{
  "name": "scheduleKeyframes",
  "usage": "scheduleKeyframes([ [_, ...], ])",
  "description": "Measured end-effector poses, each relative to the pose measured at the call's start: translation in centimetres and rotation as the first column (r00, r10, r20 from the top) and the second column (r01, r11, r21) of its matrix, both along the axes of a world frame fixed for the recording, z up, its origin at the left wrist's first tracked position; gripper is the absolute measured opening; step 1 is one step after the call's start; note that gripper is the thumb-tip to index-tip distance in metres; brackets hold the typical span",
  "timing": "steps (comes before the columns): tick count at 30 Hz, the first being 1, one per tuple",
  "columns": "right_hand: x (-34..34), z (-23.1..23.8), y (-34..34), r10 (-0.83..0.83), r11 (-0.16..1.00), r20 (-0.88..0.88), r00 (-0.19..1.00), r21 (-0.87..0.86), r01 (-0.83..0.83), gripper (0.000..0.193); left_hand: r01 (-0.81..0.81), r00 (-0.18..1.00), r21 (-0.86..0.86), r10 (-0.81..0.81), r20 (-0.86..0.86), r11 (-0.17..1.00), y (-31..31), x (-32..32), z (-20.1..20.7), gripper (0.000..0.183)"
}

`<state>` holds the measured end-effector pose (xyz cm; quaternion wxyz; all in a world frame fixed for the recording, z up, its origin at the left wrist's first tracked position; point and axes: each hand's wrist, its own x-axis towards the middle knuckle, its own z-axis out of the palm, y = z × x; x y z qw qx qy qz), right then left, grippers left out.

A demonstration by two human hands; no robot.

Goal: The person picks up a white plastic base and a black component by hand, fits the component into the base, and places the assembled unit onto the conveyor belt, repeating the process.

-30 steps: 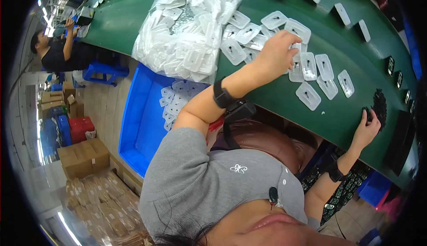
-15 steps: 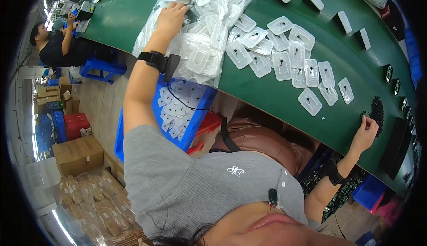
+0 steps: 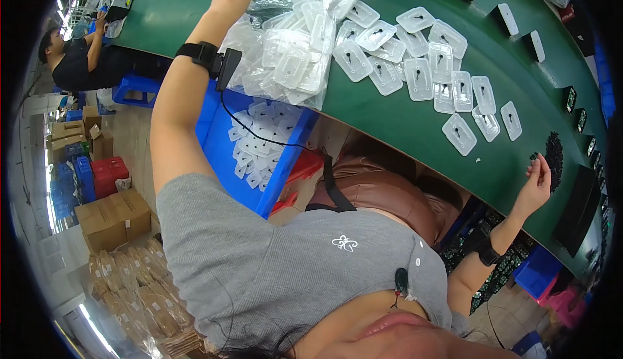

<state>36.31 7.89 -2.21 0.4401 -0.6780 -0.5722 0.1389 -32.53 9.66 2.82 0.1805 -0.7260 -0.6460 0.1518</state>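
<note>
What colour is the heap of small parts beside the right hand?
The heap of small parts is black; it shows best in the head view.

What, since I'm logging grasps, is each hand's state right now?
Left hand: at the plastic bag; grip cannot be told.
Right hand: closed, apparently pinching a small black piece.

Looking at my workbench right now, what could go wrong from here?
The clear bag of white plastic pieces lies at the near edge of the green table; a tug from your left hand might spill some.
The loose black cable from your left wristband could snag on the blue bin.
Your right hand is beside the pile of small black parts; a bump might scatter them.
</note>
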Motion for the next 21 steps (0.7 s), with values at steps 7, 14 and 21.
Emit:
scheduleKeyframes([
  [7, -7.4, 3.1, -2.7, 0.295, 0.946, -0.429, 0.853, 0.008, -0.324, 0.027, -0.227, 0.645, 0.510, -0.264, 0.717, 0.830, -3.0, 14.9, 5.2, 0.024],
  [14, -14.7, 7.2, -6.2, 0.433, 0.835, -0.677, 0.595, 0.053, -0.547, 0.028, 0.155, -0.267, 0.179, -0.133, 0.954, 0.972, -6.5, 32.1, 2.6, 0.026],
  [21, -13.8, 6.8, -7.8, 0.451, 0.837, -0.644, 0.618, 0.065, -0.543, 0.028, 0.349, -0.201, 0.421, -0.372, 0.906, 0.837, -7.0, 38.3, -0.2, 0.028],
])
